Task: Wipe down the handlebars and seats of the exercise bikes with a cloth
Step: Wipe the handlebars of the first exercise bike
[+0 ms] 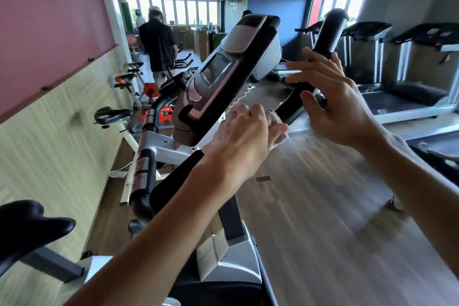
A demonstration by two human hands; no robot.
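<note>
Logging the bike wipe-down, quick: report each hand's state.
Left hand: fingers curled round the cloth, on the handlebar.
Right hand: open, fingers against the handlebar.

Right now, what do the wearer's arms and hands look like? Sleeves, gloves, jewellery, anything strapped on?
Both forearms are bare as far as the frame shows: no sleeves in view. The left hand and right hand wear no gloves. No watch, wristband or strap shows on either wrist. The picture is too blurred to rule out a ring.
</note>
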